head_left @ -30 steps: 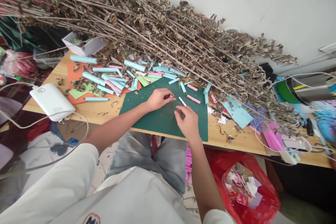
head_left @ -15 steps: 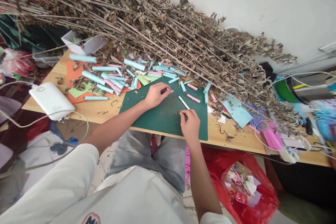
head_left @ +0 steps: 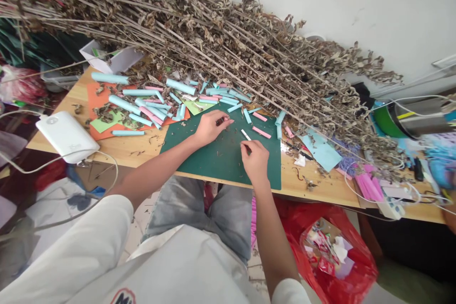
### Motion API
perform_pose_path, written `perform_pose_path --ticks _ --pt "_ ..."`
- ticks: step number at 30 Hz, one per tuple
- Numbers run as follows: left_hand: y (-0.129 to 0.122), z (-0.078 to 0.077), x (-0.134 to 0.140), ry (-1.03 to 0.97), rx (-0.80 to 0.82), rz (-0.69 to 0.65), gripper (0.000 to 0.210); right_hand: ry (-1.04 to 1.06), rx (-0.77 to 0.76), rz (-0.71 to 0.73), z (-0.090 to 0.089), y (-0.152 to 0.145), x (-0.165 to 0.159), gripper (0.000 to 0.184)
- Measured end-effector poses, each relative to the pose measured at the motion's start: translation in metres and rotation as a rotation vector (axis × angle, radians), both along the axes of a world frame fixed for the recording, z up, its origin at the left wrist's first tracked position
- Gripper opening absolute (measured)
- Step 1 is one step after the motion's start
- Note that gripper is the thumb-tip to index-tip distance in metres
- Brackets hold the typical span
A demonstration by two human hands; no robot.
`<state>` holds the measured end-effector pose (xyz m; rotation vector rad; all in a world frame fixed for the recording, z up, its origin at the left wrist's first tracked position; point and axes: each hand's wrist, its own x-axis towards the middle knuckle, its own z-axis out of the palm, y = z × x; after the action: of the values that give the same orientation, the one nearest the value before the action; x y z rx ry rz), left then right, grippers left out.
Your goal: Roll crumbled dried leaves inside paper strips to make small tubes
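My left hand (head_left: 213,127) is curled above the green cutting mat (head_left: 199,164), with dark crumbs of dried leaf (head_left: 221,120) showing among its fingers. My right hand (head_left: 255,157) hovers over the mat's right half, thumb and fingertips pinched together; whatever they hold is too small to make out. Just beyond those fingertips lies a thin white paper tube (head_left: 245,134), its near end covered by the hand. Loose leaf bits are scattered across the mat between both hands. A pink paper tube (head_left: 261,132) lies to the right of the white one.
Dried leafy stalks (head_left: 213,33) stretch across the back. Blue paper tubes (head_left: 124,104) and several pink ones lie at left on orange paper (head_left: 95,104). A white power bank (head_left: 67,135) with a cable sits at the left edge. Below right hangs a red rubbish bag (head_left: 356,270).
My right hand has moved slightly away from me and left, now covering the near end of the white tube. The left hand stays curled in nearly the same place.
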<state>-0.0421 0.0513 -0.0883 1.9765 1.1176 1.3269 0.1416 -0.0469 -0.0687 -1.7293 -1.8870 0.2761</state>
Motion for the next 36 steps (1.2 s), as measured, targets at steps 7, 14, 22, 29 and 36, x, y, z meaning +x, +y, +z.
perform_pose_path --ticks 7,14,22,29,36 --pt "0.001 0.0 -0.001 -0.02 -0.004 0.037 0.027 -0.289 -0.159 0.149 0.006 0.028 -0.02 0.022" --pt "0.002 0.0 -0.002 -0.023 0.009 0.071 0.025 -0.232 -0.067 0.138 0.007 0.052 -0.032 0.023" --pt "0.001 -0.007 -0.001 0.046 -0.001 -0.017 0.023 -0.08 0.032 0.051 0.01 0.057 -0.031 0.022" --pt "-0.001 -0.01 0.001 0.13 -0.032 -0.153 0.017 0.182 0.118 0.096 0.033 0.055 -0.031 0.015" --pt "0.0 -0.011 0.001 0.16 -0.025 -0.141 0.012 -0.037 0.148 0.197 0.028 0.052 -0.033 0.02"
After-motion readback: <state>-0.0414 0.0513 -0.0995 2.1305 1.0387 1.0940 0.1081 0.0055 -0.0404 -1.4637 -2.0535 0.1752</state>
